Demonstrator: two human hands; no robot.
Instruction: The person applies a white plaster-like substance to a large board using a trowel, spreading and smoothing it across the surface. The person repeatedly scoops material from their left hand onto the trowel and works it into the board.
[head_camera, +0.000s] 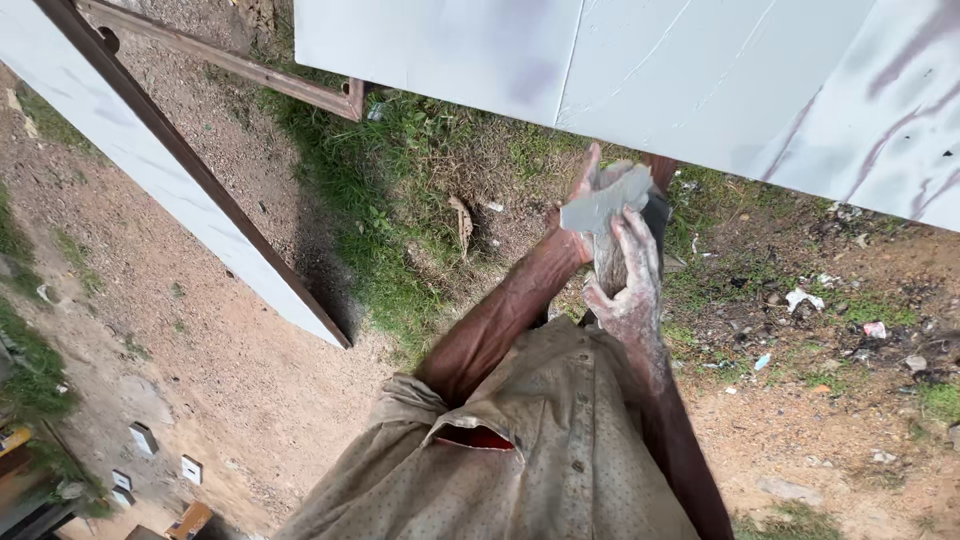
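- Grey and flat, a piece of sandpaper (605, 205) sits between two hands held up in front of the person's chest, just below the lower edge of a large white panel (640, 70).
- Head view: the camera looks steeply down the person's own body, so the beige dotted shirt (520, 450) fills the bottom of the picture and both forearms run up and away from it.
- The left hand (580, 215) comes in from the left on a bare forearm; its fingers reach up behind the grey sheet and pinch its left end.
- The right hand (628, 275) is dusted white and curls around something under the sheet, a paler bundle or block that I cannot make out; its fingers are closed on it and touch the sheet's lower right part.
- The sheet's long axis runs roughly left to right, slightly tilted up at the right, and it lies directly between the hands, above the right hand and beside the left.
- Both hands are about equally close to the panel's edge; the sheet is the nearest thing to it, just short of touching.
- White paint on the panel shows purple-grey streaks (900, 120) toward the right.
- A second white panel in a rusty brown frame (200, 170) slants across the left.
- Below lie grass (400, 170), bare dirt (200, 350) and small scraps of litter (800, 298).
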